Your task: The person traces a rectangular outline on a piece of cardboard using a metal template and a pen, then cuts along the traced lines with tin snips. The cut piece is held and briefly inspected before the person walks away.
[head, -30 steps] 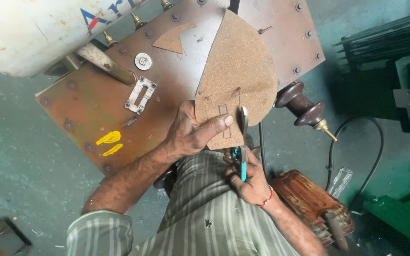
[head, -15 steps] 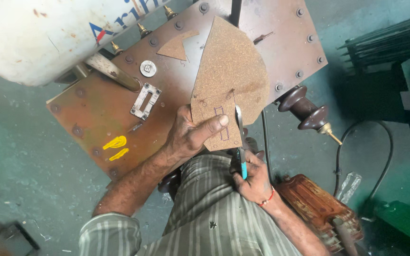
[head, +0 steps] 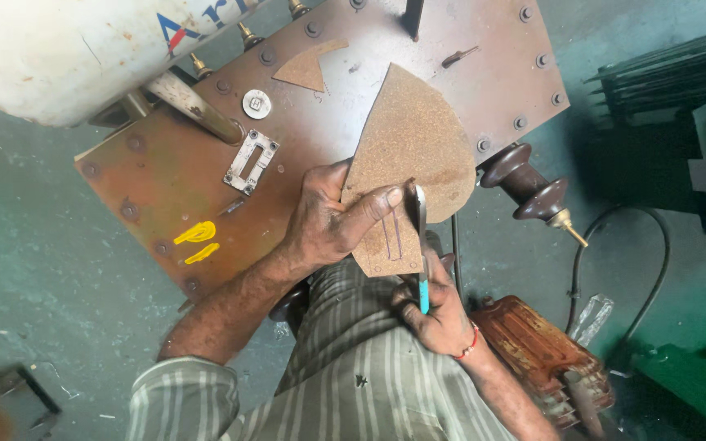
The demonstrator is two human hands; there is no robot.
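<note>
Cork-like gasket sheet (head: 414, 147), brown and grainy, rounded at its far end and narrowing to a strip near the person, runs lengthwise away from the body over the rusty bolted metal plate (head: 165, 188). His left hand (head: 328, 224) pinches the near strip, thumb on top, while the right hand (head: 439, 314) grips teal-handled scissors (head: 420, 245) whose blades point up along the sheet's edge. Yellow paint marks (head: 195, 239) sit on the plate's left, a small riveted metal tag (head: 251, 161) beside them, a white tank (head: 59, 49) behind.
</note>
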